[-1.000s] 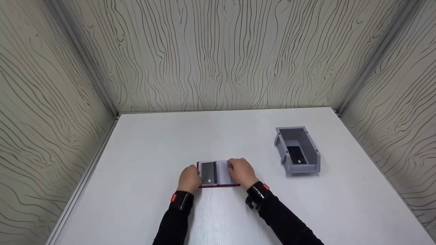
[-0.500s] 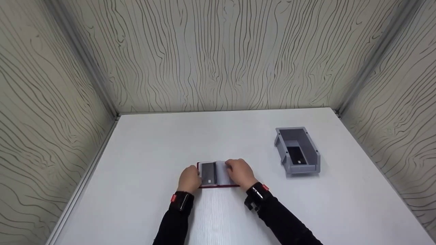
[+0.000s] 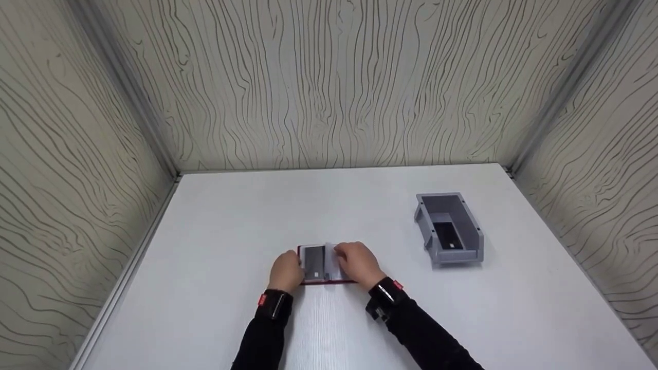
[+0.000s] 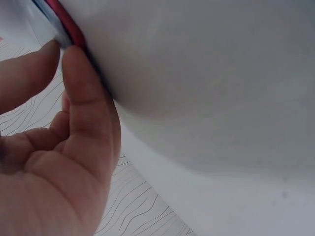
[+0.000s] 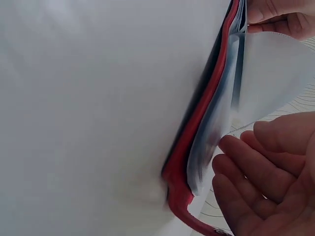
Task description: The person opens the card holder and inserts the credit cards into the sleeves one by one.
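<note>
A red card holder (image 5: 203, 110) lies spread open on the table, with clear plastic sleeves inside. A dark grey card (image 3: 314, 261) with a small light chip shows in its left side. My left hand (image 3: 286, 271) pinches the holder's left edge between thumb and fingers; the red cover edge (image 4: 73, 29) shows at the fingertips in the left wrist view. My right hand (image 3: 361, 264) holds the edge of a clear sleeve page (image 5: 275, 69) at its thumb and fingertips. That page stands raised near the fold, bending toward the left. More sleeves lie beneath it against the right cover.
A grey plastic bin (image 3: 457, 255) stands on the white table (image 3: 231, 216) to the right of the hands, with a black card (image 3: 447, 234) in it. Wood-grain-patterned panels (image 3: 329, 87) enclose the table at the back and both sides.
My right hand has moved a little to the left, lifting the clear sleeve page from the right side toward the fold. My left hand stays on the card holder's left edge.
</note>
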`<state>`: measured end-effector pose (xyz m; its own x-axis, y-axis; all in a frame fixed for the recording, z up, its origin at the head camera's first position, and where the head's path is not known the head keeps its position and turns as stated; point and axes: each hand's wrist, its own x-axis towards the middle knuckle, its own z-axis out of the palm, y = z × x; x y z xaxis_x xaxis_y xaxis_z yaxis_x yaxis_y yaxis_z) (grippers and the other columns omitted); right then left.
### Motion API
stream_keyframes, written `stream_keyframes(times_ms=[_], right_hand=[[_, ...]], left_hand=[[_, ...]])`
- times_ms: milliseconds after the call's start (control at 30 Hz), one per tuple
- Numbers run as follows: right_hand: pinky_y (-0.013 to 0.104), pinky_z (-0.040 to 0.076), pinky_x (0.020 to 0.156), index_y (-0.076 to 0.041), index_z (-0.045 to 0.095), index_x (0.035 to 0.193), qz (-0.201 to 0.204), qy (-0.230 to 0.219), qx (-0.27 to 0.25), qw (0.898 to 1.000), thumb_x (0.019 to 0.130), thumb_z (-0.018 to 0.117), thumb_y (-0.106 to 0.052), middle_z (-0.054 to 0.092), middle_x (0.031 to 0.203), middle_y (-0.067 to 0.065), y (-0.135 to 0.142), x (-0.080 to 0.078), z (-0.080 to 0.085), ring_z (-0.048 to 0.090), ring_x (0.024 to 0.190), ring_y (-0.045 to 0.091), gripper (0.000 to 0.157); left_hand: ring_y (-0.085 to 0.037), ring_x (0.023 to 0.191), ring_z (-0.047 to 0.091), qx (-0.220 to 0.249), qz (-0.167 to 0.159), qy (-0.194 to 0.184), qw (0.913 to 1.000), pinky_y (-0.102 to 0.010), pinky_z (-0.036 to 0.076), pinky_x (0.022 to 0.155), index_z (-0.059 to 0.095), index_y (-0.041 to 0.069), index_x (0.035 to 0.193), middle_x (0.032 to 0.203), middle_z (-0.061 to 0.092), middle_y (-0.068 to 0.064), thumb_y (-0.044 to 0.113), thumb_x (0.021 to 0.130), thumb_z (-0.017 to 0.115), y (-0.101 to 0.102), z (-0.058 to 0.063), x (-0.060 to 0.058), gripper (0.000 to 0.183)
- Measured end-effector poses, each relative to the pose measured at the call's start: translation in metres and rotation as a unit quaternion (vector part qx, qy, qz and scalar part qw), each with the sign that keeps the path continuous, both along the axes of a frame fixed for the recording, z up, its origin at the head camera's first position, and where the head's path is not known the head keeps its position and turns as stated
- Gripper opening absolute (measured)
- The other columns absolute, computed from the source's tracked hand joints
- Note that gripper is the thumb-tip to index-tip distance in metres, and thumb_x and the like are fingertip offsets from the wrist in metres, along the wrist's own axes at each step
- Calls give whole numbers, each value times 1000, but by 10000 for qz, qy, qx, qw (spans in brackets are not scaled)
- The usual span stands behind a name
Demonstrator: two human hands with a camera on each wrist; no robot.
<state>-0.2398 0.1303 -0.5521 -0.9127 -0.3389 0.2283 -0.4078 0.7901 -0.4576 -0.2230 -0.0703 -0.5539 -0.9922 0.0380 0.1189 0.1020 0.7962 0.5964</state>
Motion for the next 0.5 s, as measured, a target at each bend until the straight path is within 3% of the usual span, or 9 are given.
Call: stream_keyframes(times_ms=[300,500], right_hand=[[42,52,86,-3,72,107,206,-112,-283,9993,91,66,-5,72,101,8,-9,4,0,68,97,26,18],[40,52,87,-3,73,105,483,218,-259,9983,90,66,-3,72,101,8,-14,4,-4,67,97,25,16]], left_hand=[[-23,64,53,-76,-62,91,9999,-43,48,63,55,4,69,66,56,-8,-5,72,72,0,-2,-1,19],[-29,65,58,-82,-52,260,9996,-45,49,65,57,2,70,67,59,-11,-6,73,66,0,-4,-1,13]])
